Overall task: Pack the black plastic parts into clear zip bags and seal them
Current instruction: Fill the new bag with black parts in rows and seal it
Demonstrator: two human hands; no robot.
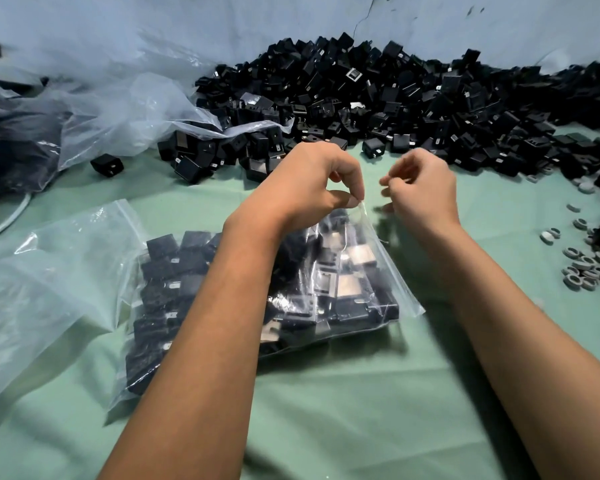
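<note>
The bench, covered in pale green cloth, carried a heap of black plastic parts, a filled clear zip bag, crumpled clear plastic sheeting and small grey rings.

The left hand pinches the top corner of a clear zip bag filled with black plastic parts, lying on the green bench, while the right hand hovers beside it, fingers curled, near the loose parts pile
</note>
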